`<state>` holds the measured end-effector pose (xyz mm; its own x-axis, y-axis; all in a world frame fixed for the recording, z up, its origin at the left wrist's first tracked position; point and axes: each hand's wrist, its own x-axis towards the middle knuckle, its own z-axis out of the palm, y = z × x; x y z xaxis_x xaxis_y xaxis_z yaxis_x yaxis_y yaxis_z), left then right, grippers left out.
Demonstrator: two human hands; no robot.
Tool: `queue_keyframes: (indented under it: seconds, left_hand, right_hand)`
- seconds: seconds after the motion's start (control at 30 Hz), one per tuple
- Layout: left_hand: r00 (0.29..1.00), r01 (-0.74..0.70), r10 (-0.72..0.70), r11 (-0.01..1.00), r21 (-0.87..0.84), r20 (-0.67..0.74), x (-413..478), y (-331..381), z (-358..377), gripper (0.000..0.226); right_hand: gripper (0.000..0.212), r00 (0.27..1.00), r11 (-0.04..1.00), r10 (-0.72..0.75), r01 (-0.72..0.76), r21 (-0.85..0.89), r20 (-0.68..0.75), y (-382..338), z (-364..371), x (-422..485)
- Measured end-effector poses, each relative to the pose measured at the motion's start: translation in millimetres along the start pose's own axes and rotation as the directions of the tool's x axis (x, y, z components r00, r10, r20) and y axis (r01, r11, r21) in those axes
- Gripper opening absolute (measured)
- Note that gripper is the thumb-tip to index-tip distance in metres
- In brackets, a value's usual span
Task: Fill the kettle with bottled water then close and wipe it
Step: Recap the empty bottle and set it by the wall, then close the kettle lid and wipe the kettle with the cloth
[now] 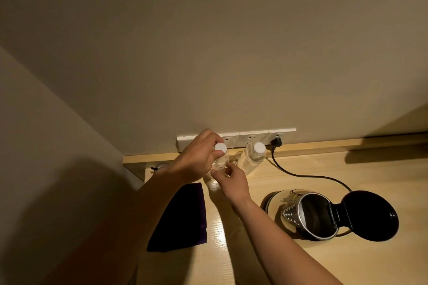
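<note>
A clear water bottle (pixel 221 160) with a white cap (pixel 220 147) stands at the back of the wooden table. My left hand (pixel 196 159) is closed around its neck, fingers at the cap. My right hand (pixel 230 181) pinches the bottle's lower body from the front. A second capped bottle (pixel 253 157) stands just to its right, untouched. The steel kettle (pixel 308 215) sits on its base at the right, its black lid (pixel 370 215) swung fully open. A dark purple cloth (pixel 183 217) lies folded on the table under my left forearm.
A white socket strip (pixel 250 137) runs along the wall behind the bottles. A black plug (pixel 276 141) sits in it, and its cable (pixel 308 177) curves across the table to the kettle. A wall closes the left side.
</note>
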<state>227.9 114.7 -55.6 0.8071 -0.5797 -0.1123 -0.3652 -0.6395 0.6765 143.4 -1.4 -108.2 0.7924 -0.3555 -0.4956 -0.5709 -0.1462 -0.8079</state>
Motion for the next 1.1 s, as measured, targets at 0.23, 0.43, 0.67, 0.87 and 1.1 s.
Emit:
queue_keyframes:
  seconds: [0.23,0.43,0.67,0.87,1.1]
  left_hand:
    - [1.0,0.009,-0.009,1.0,0.001,-0.004,-2.0,-1.0,0.1,0.025]
    - [1.0,0.021,-0.02,0.999,0.038,-0.016,-11.1,1.8,-7.0,0.042]
    - [0.972,-0.022,0.004,0.997,-0.074,-0.234,-53.7,26.5,-20.3,0.039]
    - [0.991,-0.129,0.121,0.981,-0.146,-0.06,-85.6,71.0,42.5,0.053]
    - [0.971,-0.151,0.176,0.976,-0.155,0.164,-73.6,118.8,118.8,0.085]
  right_hand:
    - [0.044,0.999,0.999,0.036,-0.036,-0.013,-0.006,-1.5,-0.3,-2.4]
    - [0.041,0.999,0.994,0.02,-0.018,-0.105,0.026,0.0,-7.3,-17.0]
    - [0.046,0.989,0.996,-0.072,0.077,-0.034,0.129,6.4,-66.4,-93.5]
    - [0.045,0.965,0.954,-0.258,0.246,-0.171,-0.05,13.3,-170.6,-167.8]
    - [0.068,0.845,0.734,-0.494,0.279,-0.619,-0.205,35.4,-282.5,-174.1]
